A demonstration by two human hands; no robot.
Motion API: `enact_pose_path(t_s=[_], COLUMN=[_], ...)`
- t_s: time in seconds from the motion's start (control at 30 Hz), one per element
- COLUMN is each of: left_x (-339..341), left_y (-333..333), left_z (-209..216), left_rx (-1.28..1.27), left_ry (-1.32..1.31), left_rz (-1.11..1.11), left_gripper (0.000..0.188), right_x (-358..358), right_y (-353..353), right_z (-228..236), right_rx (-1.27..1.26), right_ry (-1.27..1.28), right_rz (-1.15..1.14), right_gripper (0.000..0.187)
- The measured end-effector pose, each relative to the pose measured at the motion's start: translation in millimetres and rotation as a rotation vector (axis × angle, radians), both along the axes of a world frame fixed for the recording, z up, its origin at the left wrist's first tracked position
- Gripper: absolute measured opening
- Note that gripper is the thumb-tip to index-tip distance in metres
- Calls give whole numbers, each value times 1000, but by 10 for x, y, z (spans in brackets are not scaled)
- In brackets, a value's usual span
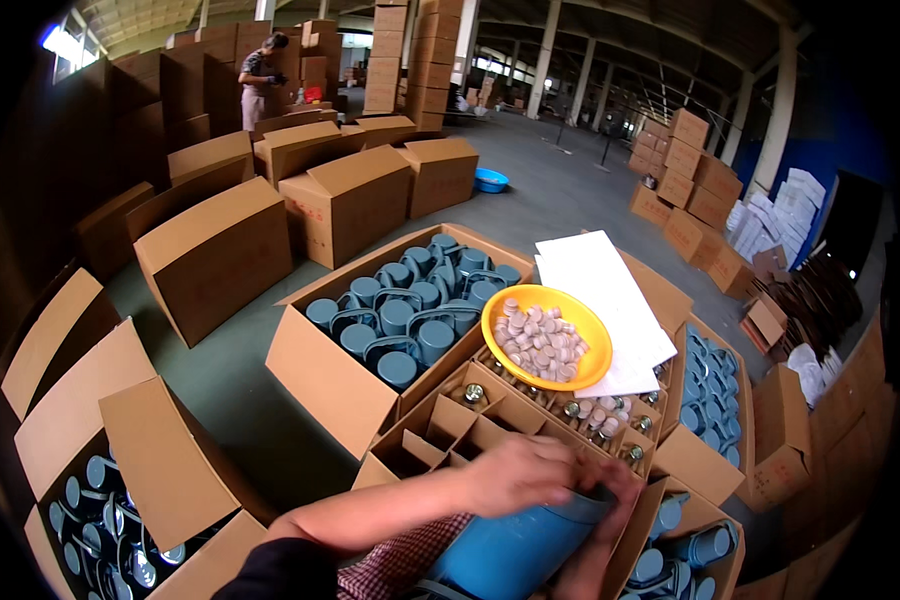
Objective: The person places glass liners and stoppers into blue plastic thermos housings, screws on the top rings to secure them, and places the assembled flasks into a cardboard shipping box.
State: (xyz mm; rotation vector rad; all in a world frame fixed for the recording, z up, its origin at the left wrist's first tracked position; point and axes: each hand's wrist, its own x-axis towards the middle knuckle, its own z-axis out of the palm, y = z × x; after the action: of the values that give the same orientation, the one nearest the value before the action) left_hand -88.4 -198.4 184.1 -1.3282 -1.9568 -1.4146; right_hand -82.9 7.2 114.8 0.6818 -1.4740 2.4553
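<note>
Red print (313, 216), too small and blurred to read, marks the sides of brown cartons (365, 210) left of centre and stacked cartons (683, 158) at right.

Lower centre: blue vessel (515, 548), cut off by the frame edge; left hand (518, 474), blurred; right hand (619, 500), partly hidden by the vessel. Upper left: distant person (254, 92), hands too small to resolve.
</note>
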Motion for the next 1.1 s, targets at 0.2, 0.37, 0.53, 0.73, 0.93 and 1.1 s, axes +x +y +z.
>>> enact_pose_path(t_s=[0.2,0.37,0.53,0.73,0.93,1.1], left_x=[108,101,-169,216,-258,-338], left_y=[101,223,-219,379,-89,-63], left_z=[241,154,-5,318,-209,-436], left_rx=[-380,-257,-120,-432,91,516], left_ry=[-15,131,-291,156,-153,-530], left_rz=[215,138,-208,290,-349,-338], left_gripper=[24,28,28,18,32,41], right_x=[51,-318,39,-415,12,177], right_y=[-357,-98,-48,-232,-69,103], right_z=[70,-318,308,-250,386,565], right_rx=[-226,-338,319,-534,232,196], right_ry=[-67,-330,80,-50,-198,-164], right_rz=[-49,-15,-148,355,-90,56], right_gripper=[64,56,56,41,35,24])
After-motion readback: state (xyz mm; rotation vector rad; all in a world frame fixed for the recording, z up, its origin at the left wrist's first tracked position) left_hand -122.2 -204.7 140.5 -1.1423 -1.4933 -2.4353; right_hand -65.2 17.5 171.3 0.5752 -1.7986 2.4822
